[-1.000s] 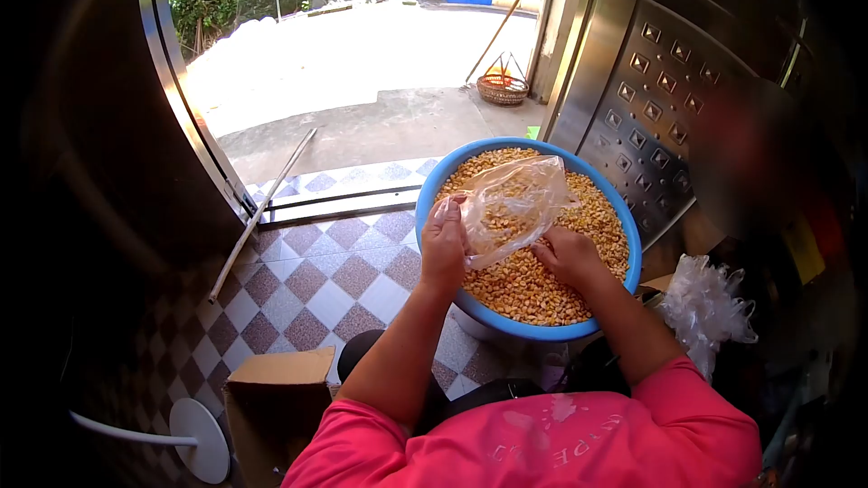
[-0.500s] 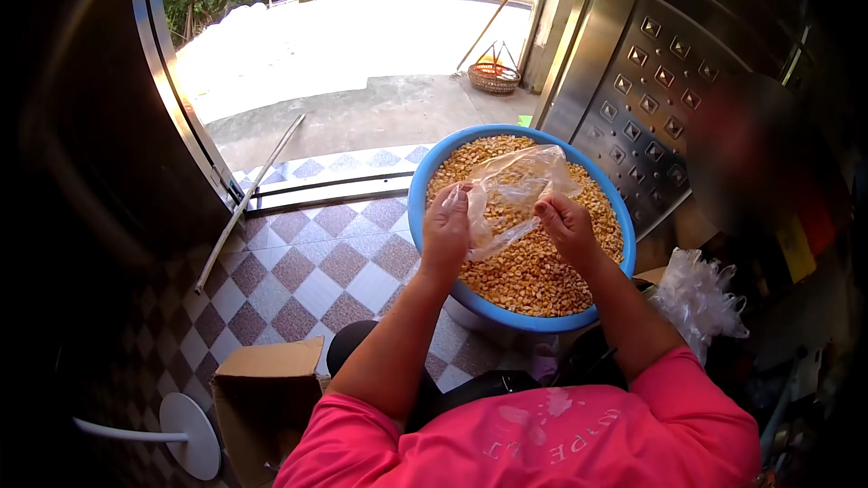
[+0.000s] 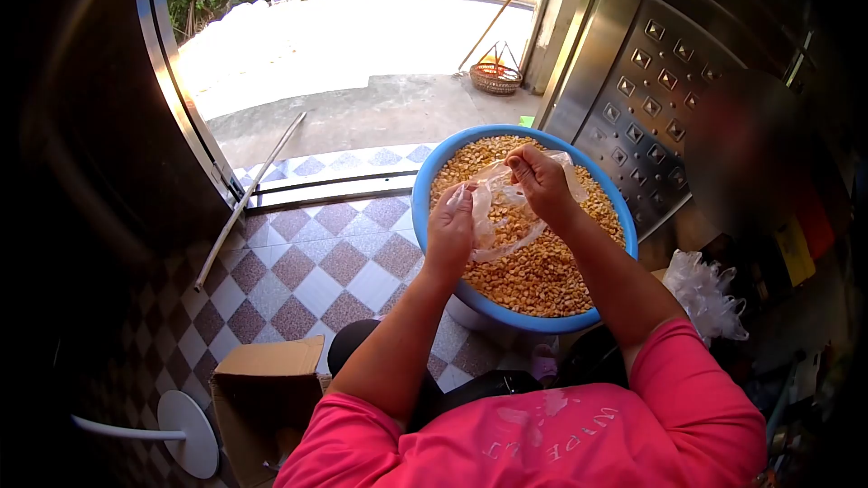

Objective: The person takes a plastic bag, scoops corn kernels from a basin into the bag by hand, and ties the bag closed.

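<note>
A clear plastic bag [image 3: 506, 226] lies spread between my two hands, over a blue tub [image 3: 421, 208] full of yellow corn kernels [image 3: 542, 285]. My left hand [image 3: 451, 221] pinches the bag's left edge, its fingers closed on the thin plastic. Above the bag's upper part is my right hand [image 3: 542, 183], with its thumb and fingers pressed together. Whatever the right fingertips hold is too small or hidden to make out.
An open cardboard box [image 3: 262, 389] and a round white base [image 3: 190, 434] stand at lower left. A pole [image 3: 249, 203] crosses the doorsill. Crumpled plastic bags [image 3: 705, 294] are right of the tub. Outside stands a wicker basket [image 3: 495, 79]; a metal door [image 3: 646, 108] is at right.
My right hand has risen from the kernels and moved up and left over the bag. The bag's upper part has sunk and bunched, while my left hand keeps its grip.
</note>
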A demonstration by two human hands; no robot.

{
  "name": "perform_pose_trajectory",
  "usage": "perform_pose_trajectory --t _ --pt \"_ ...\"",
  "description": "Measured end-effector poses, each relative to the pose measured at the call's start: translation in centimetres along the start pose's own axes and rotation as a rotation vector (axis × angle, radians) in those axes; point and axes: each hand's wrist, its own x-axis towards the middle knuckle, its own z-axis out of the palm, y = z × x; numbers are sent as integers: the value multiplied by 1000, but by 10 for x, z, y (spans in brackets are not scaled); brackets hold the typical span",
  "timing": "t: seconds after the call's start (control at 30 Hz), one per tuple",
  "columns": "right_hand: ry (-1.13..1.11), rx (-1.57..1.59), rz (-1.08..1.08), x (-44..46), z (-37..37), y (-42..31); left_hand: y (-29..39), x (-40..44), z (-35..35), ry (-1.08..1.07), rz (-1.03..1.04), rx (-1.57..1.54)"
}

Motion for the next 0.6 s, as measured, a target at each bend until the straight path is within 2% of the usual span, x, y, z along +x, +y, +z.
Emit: perform_pose_trajectory --t 0.1,0.23,0.37,0.43,0.47,0.53,0.57,0.6 --pt "-12 -75 -67 -2 -4 -5 2 -1 0 24 -82 -27" --pt "-24 -218 -149 -9 -11 -1 -3 2 -1 15 -30 -33" --pt "60 -155 -155 -27 -25 -16 3 0 -1 26 -83 -102" --pt "42 -170 12 -43 -37 -29 2 0 -3 32 -106 -127" --pt "37 -169 9 -52 -43 -29 1 0 -5 27 -106 -92" --pt "-125 -303 156 -72 -54 -30 1 0 -6 28 -103 -57" --pt "-130 -301 153 -80 -56 -31 1 0 -4 37 -103 -54" --pt "-187 -442 136 -87 -58 -33 1 -1 -3 46 -103 -51"
